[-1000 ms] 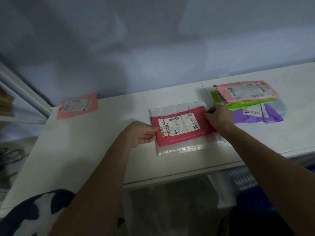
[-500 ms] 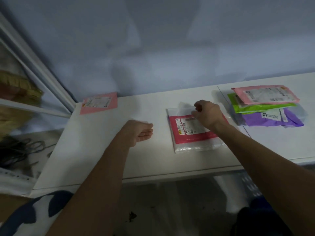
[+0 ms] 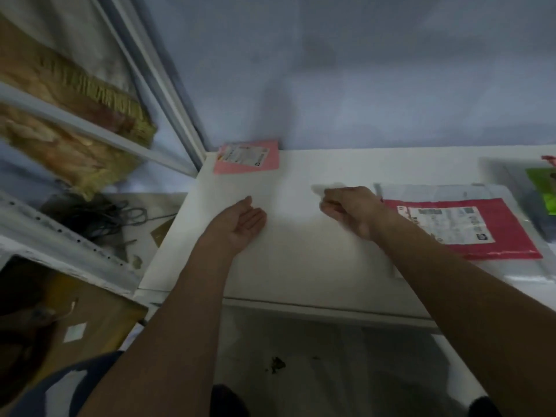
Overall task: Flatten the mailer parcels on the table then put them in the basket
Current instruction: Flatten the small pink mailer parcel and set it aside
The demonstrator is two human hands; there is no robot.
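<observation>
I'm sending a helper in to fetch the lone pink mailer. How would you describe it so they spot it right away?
On the white table, look at the far left corner by the wall. The pale pink mailer lies flat there alone, a white label on it. The red mailer to the right is darker and sits on clear plastic.

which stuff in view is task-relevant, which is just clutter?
Job: red mailer, clear mailer under it, pink mailer, green mailer, table, left hand, right hand pinching white scrap. No basket in view.
Lying about: cables, fringed cloth, cardboard box.
</observation>
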